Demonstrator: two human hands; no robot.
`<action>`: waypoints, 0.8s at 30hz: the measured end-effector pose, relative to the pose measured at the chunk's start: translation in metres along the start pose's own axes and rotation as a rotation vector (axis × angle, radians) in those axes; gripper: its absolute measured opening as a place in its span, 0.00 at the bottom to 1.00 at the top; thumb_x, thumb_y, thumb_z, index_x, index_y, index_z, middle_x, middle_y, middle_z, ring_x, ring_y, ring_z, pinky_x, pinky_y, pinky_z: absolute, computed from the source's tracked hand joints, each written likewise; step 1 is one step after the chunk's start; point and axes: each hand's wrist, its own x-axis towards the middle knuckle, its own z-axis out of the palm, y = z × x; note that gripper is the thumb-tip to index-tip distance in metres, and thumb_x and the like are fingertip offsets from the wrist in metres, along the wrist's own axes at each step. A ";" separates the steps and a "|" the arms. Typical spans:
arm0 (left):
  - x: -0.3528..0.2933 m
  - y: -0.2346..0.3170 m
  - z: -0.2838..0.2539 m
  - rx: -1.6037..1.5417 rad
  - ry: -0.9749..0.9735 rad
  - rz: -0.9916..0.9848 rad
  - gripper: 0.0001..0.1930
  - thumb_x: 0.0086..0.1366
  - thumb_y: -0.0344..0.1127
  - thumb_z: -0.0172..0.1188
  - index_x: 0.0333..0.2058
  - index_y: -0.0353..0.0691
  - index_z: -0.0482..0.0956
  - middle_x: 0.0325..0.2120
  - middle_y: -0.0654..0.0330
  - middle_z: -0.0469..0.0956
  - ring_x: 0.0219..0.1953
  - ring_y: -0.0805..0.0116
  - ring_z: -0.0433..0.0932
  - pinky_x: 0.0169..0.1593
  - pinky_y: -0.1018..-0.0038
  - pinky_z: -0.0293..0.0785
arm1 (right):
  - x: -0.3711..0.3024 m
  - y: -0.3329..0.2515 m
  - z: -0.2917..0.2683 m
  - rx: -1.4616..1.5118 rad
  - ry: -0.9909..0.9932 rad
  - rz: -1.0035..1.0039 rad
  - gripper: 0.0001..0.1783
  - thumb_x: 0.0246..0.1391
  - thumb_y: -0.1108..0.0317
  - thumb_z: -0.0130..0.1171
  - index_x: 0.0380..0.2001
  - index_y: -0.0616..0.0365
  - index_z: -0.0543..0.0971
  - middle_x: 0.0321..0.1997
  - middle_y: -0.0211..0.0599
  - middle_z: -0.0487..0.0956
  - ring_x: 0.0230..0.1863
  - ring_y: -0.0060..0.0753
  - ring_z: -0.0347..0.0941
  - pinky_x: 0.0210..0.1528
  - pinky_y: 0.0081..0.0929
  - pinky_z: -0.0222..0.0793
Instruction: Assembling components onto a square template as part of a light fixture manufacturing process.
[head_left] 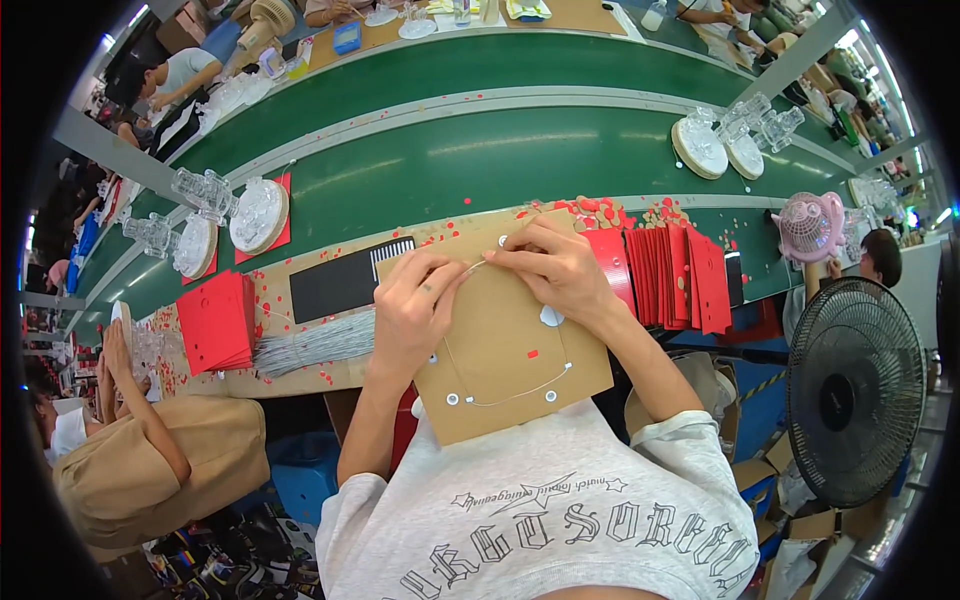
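A brown cardboard sheet (500, 340) leans tilted against my shirt, over the table edge. Thin pale cord (520, 398) runs across its lower part, near small white eyelets (551, 396). At the sheet's upper edge, my left hand (412, 300) and my right hand (555, 265) are close together, fingertips pinched on a length of this cord. A small red rectangle (532, 354) marks the sheet. Left of my left hand lies a bundle of grey strands (315, 347).
Red cards (215, 322) lie at left, and a row of them (670, 278) stands at right. A black sheet (335, 285) lies behind the strands. Clear plastic pieces on round bases (260, 215) rest on the green conveyor (480, 155). A black fan (850, 390) stands at right; co-workers sit nearby.
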 end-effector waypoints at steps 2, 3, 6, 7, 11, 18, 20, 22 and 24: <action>0.001 0.001 -0.001 0.038 -0.002 0.073 0.11 0.52 0.21 0.71 0.34 0.35 0.81 0.29 0.59 0.79 0.31 0.60 0.79 0.31 0.68 0.77 | 0.000 -0.001 0.001 -0.006 0.009 -0.006 0.17 0.45 0.79 0.68 0.39 0.49 0.89 0.33 0.28 0.81 0.32 0.29 0.75 0.31 0.26 0.75; 0.002 0.002 0.000 0.050 0.011 0.081 0.11 0.51 0.20 0.71 0.33 0.35 0.82 0.29 0.59 0.80 0.30 0.61 0.79 0.31 0.69 0.76 | 0.000 -0.002 0.002 -0.006 0.007 -0.005 0.17 0.45 0.79 0.68 0.39 0.49 0.89 0.33 0.28 0.81 0.32 0.29 0.75 0.31 0.26 0.75; 0.001 0.001 0.002 0.062 0.027 0.092 0.11 0.50 0.20 0.71 0.32 0.36 0.83 0.29 0.60 0.80 0.29 0.62 0.79 0.30 0.70 0.75 | 0.000 -0.004 0.002 -0.017 0.010 0.013 0.17 0.45 0.78 0.68 0.39 0.49 0.89 0.34 0.28 0.81 0.32 0.28 0.76 0.29 0.24 0.76; 0.001 0.000 0.002 0.065 0.032 0.095 0.11 0.50 0.20 0.72 0.32 0.37 0.83 0.29 0.61 0.80 0.29 0.62 0.78 0.30 0.69 0.75 | 0.000 -0.006 0.002 -0.066 0.001 -0.007 0.16 0.45 0.77 0.69 0.39 0.49 0.89 0.34 0.27 0.81 0.32 0.28 0.76 0.29 0.24 0.76; 0.001 0.000 0.004 0.065 0.033 0.098 0.10 0.50 0.20 0.71 0.32 0.37 0.83 0.28 0.60 0.79 0.29 0.62 0.78 0.29 0.69 0.74 | 0.009 -0.016 0.002 -0.117 -0.001 -0.100 0.14 0.43 0.73 0.67 0.37 0.50 0.88 0.34 0.24 0.81 0.34 0.27 0.77 0.29 0.25 0.77; 0.004 0.004 -0.004 0.063 -0.050 0.121 0.06 0.53 0.20 0.69 0.30 0.33 0.83 0.26 0.59 0.77 0.30 0.61 0.77 0.31 0.68 0.76 | 0.005 -0.008 0.013 -0.226 0.057 -0.262 0.13 0.40 0.70 0.64 0.33 0.50 0.86 0.34 0.22 0.81 0.34 0.24 0.77 0.29 0.24 0.77; 0.009 0.001 -0.011 0.056 -0.090 0.137 0.05 0.53 0.20 0.68 0.30 0.33 0.83 0.26 0.58 0.77 0.30 0.61 0.77 0.31 0.68 0.75 | 0.006 -0.009 0.015 -0.208 0.068 -0.261 0.11 0.40 0.69 0.65 0.32 0.50 0.86 0.32 0.22 0.81 0.33 0.24 0.77 0.28 0.24 0.75; 0.018 -0.003 -0.018 0.025 -0.231 0.170 0.05 0.51 0.20 0.66 0.29 0.33 0.83 0.26 0.59 0.76 0.30 0.61 0.76 0.31 0.68 0.75 | 0.010 -0.012 0.012 -0.167 0.047 -0.206 0.09 0.41 0.69 0.66 0.31 0.50 0.85 0.32 0.22 0.81 0.33 0.25 0.77 0.29 0.24 0.75; 0.023 -0.003 -0.024 0.090 -0.304 0.213 0.06 0.49 0.21 0.65 0.28 0.34 0.82 0.26 0.58 0.76 0.32 0.61 0.75 0.34 0.67 0.75 | 0.012 -0.014 0.012 -0.127 0.027 -0.149 0.08 0.42 0.69 0.67 0.30 0.50 0.85 0.31 0.23 0.81 0.34 0.25 0.77 0.29 0.25 0.75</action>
